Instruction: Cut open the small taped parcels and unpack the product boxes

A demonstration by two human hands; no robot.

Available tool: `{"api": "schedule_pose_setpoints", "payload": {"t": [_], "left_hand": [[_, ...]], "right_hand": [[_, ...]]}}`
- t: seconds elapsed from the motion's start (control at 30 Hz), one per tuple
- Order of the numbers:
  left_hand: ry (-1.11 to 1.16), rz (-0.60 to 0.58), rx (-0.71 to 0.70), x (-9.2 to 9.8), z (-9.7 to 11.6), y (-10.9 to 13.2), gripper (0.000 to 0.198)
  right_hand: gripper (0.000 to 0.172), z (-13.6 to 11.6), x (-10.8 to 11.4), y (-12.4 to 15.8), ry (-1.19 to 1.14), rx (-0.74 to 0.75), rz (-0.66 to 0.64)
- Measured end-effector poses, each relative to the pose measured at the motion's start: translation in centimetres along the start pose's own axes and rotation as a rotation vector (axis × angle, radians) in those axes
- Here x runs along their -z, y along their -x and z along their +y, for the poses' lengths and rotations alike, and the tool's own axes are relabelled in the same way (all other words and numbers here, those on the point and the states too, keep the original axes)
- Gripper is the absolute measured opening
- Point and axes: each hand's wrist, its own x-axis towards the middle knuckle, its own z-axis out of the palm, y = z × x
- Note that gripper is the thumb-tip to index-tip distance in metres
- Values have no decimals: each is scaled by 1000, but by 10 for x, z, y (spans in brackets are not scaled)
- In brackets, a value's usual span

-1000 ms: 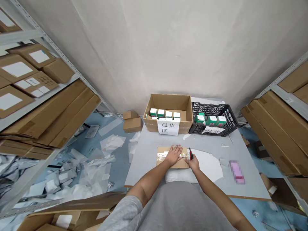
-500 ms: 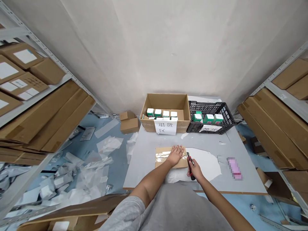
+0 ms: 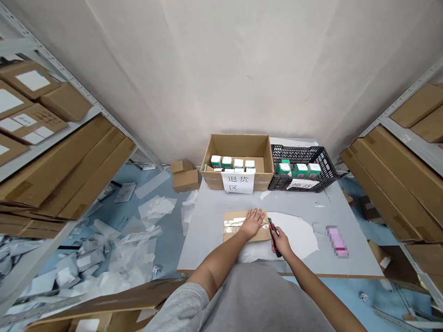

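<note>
Wall (image 3: 221, 69): pale grey, rising beyond the person's grip.
Table (image 3: 204, 249): grey-topped, spread beneath the work.
Right hand (image 3: 281, 242): fingers wrapped round a red-and-black cutter (image 3: 272, 226), its tip pointing away from the body; from where I stand, I can't tell whether it touches cardboard.
Left hand (image 3: 253, 225): laid palm-down, fingers extended, pressing rather than grasping.
Taped box (image 3: 234, 224): under that palm, just left of the cutter.
White sheet (image 3: 299, 235): right of the cutter grip.
Signed carton (image 3: 262, 181) and black crate (image 3: 323, 184): beyond the hands, both holding green-and-white packets (image 3: 299, 170).
</note>
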Motion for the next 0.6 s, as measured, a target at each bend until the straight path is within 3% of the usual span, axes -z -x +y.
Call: {"api": "schedule_pose_setpoints", "payload": {"t": [0.3,0.6], "left_hand": [[-26,16,-7,4,1,0,58],[-14,18,-2,3,0,0,60]], "right_hand": [[42,9,0,13,39,5,7],[46,-2,-5,4,8,-19,25]]}}
